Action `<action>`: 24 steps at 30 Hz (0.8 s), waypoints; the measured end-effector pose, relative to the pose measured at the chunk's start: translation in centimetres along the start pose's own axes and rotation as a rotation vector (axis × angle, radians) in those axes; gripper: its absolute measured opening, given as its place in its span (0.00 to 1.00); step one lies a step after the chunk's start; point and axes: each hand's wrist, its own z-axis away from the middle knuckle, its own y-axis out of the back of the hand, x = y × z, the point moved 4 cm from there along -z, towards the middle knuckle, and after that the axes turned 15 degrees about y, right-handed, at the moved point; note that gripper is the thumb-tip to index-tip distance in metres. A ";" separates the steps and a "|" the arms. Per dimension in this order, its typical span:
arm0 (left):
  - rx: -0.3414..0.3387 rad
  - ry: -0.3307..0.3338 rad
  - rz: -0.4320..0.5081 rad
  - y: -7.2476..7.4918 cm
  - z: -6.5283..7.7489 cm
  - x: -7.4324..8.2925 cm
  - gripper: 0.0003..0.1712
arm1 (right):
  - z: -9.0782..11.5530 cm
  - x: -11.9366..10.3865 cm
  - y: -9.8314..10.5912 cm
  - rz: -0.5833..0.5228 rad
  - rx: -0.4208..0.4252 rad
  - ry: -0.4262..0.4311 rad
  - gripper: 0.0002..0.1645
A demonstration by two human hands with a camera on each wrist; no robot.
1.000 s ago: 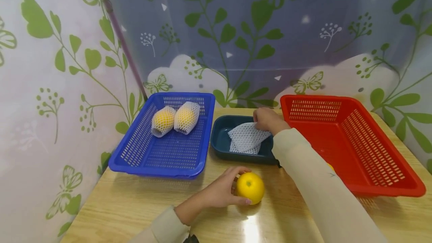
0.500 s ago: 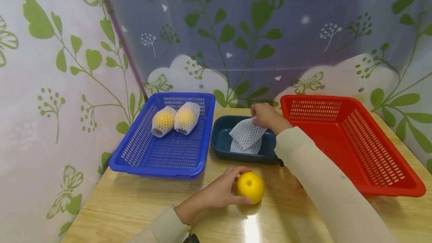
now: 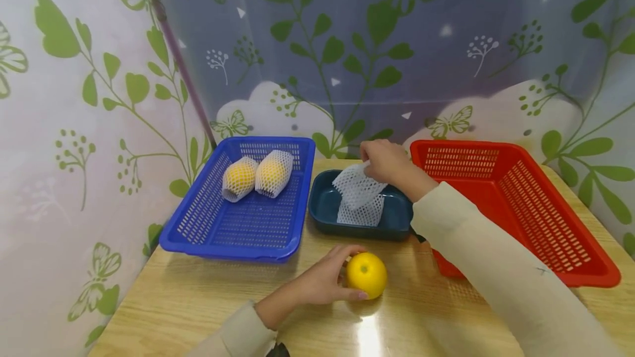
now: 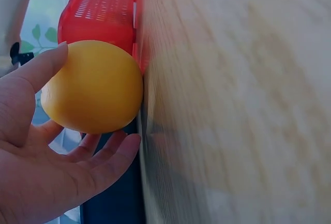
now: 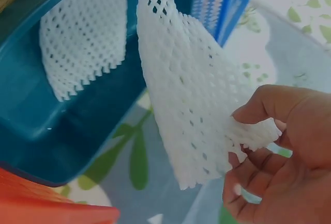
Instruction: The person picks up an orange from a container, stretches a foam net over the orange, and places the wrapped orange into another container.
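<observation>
The left hand (image 3: 324, 280) curls round the yellow fruit (image 3: 366, 275) on the surface (image 3: 198, 291), before the near edge of the tray (image 3: 324, 205); by its far edge, the right hand (image 3: 389, 164) pinches a net sleeve (image 3: 357, 186). Better lift it gently (it seems light), with fruit steady.

In the head view, looks like plastic on the blue basket (image 3: 230, 249) at eight o'clock, matt foam on the held net sleeve (image 3: 356, 184) at four, glossy wood on the tabletop (image 3: 322, 332) at six.
</observation>
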 end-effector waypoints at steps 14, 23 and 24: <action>0.131 -0.003 0.165 1.2 0.4 0.1 0.29 | 4.0 -2.9 3.4 -0.003 0.154 0.094 0.10; 0.385 -0.101 0.487 4.0 0.9 2.3 0.22 | 6.9 -4.1 4.4 -0.021 0.224 0.114 0.12; 0.399 -0.103 0.513 4.4 0.8 2.5 0.23 | 7.2 -4.2 4.5 -0.019 0.235 0.121 0.11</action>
